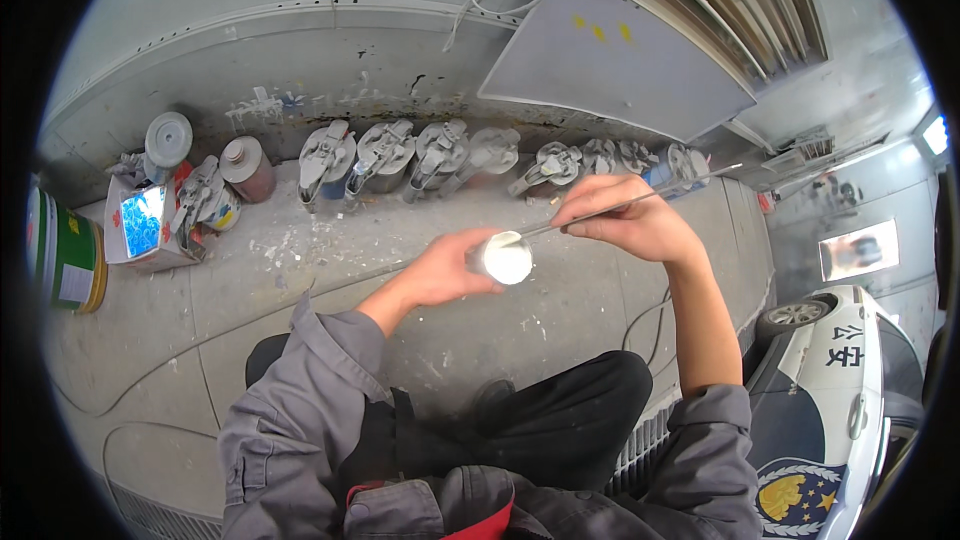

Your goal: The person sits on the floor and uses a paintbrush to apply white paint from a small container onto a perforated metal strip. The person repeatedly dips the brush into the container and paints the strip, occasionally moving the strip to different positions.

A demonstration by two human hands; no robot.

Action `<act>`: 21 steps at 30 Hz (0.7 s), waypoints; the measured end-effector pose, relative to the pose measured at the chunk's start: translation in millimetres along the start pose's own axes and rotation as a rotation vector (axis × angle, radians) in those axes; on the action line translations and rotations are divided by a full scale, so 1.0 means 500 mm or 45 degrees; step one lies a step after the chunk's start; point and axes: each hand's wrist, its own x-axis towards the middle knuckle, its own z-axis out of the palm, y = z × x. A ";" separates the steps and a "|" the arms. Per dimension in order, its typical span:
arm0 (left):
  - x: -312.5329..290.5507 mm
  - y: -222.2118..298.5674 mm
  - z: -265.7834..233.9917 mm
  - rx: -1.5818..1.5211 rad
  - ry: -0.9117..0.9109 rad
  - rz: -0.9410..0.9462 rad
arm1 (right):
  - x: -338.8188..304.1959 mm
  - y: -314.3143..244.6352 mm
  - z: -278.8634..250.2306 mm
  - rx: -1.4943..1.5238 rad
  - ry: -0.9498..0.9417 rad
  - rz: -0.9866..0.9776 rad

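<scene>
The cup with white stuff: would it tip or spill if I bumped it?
The cup would probably tilt, since just the left hand seems to hold it up. The white stuff might slosh out if it's runny, because the top looks open.

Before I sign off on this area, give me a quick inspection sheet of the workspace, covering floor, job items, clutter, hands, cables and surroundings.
Surface: grey floor, speckled with pale spots.
Job items: cup with white contents; thin rod, one end at the cup's mouth.
Clutter: row of grimy, apparently paint-coated spray guns along the wall; green bucket and white box at far left.
Hands: left hand grips the cup; right hand pinches the rod.
Cables: thin cable or hose curving across the floor at left.
Surroundings: pale panel by the wall; white-and-dark car at right.
</scene>
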 end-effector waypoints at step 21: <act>0.049 -0.044 0.038 0.244 0.761 0.067 | 0.002 0.012 0.244 0.437 1.216 0.489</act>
